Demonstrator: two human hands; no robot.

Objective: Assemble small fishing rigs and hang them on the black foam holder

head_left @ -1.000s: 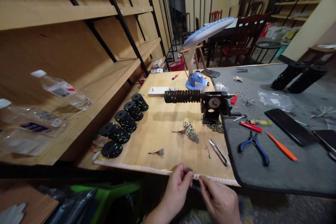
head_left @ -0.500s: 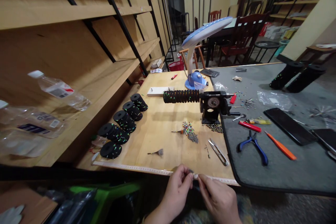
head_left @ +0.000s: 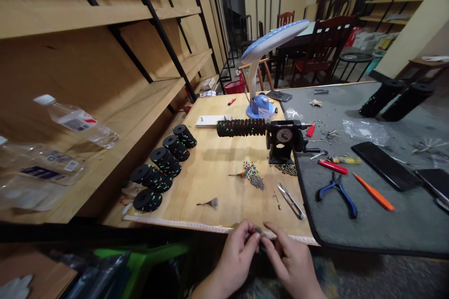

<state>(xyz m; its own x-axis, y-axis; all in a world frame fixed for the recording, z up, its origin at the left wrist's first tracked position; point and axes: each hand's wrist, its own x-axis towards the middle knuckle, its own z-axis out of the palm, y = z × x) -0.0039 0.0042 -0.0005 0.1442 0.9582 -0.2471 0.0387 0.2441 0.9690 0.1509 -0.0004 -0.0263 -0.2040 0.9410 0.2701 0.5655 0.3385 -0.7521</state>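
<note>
Both hands are close together over the front edge of the wooden tabletop [head_left: 213, 149]. My left hand [head_left: 236, 252] pinches a small grey tuft [head_left: 259, 231] of thin strands between thumb and fingertips; its finer detail is too small to make out. My right hand [head_left: 289, 257] is right beside it, thumb tip near the tuft, index finger raised and apart from the thumb, other fingers curled. A similar grey tuft [head_left: 212, 202] lies farther in on the wood. Another tuft with an orange band [head_left: 241, 174] rests by a pile of coloured beads [head_left: 250, 169] and small grey pieces [head_left: 258, 183].
Thread snips [head_left: 291, 202] lie to the right. A black winder [head_left: 282, 138] carries ribbed black foam spools [head_left: 242, 127]. More foam spools [head_left: 160, 156] line the left side. Blue-handled pliers [head_left: 337, 194] and an orange tool [head_left: 373, 191] rest on the grey mat [head_left: 396, 231]. A desk lamp [head_left: 259, 105] stands behind.
My right index finger has lifted away from its thumb, where before the two pinched at the tuft. My left hand keeps its pinch in nearly the same spot.
</note>
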